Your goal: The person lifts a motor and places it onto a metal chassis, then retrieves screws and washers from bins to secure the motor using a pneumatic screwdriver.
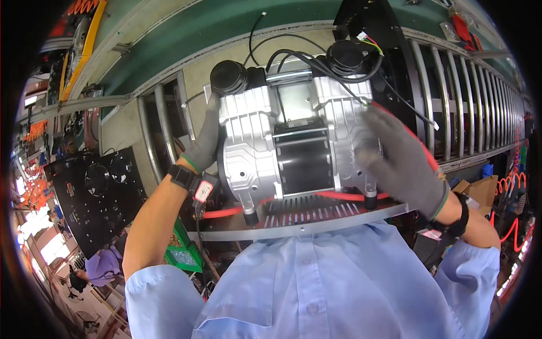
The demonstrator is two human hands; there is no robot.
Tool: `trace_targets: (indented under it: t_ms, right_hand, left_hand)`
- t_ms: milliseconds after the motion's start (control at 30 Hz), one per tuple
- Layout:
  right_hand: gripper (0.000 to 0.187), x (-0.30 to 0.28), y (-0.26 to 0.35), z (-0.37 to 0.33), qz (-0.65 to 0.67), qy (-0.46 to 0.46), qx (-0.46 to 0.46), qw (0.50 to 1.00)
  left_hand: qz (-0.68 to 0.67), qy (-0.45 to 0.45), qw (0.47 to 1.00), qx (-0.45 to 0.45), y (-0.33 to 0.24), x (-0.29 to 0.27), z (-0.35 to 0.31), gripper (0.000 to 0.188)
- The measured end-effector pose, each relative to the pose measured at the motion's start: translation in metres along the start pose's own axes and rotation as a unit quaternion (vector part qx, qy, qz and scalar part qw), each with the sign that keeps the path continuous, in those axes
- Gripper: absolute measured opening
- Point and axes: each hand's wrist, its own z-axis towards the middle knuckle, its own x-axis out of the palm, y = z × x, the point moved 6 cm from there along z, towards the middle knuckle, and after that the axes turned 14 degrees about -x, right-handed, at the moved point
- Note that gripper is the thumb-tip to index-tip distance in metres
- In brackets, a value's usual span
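Note:
A twin-cylinder air compressor pump (302, 155), silver with a black middle and two round black caps, sits upright in front of me in a sheet-metal tray. My gloved left hand (204, 141) lies against its left side, the fingers reaching up toward the left cap (228, 78); part of that grip is hidden. At the right side is my gloved right hand (403, 161), blurred, its fingers stretched over the right cylinder; whether it touches is unclear. A red hose (350, 196) runs beneath the pump. Black cables (299, 55) loop over its top.
The slotted tray edge (305, 229) is close to my body. Roller conveyor bars (451, 101) extend right and left. A black perforated panel with fans (99, 198) stands at left, near a green bin (183, 257). Cardboard (480, 192) and coiled orange hoses (511, 183) are at right.

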Motion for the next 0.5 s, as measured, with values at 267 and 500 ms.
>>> trace_targets:
  t_ms: [267,500]
  right_hand:
    - [0.092,0.05,0.082,-0.08,-0.136,0.135,-0.161,0.968]
    - [0.089,0.098,0.084,-0.09,-0.221,0.003,-0.06,0.973]
  left_hand:
    - [-0.025,-0.023,0.999,-0.002,0.016,-0.024,0.015,0.087]
    - [0.041,-0.092,0.992,0.077,0.011,-0.046,0.029,0.09]
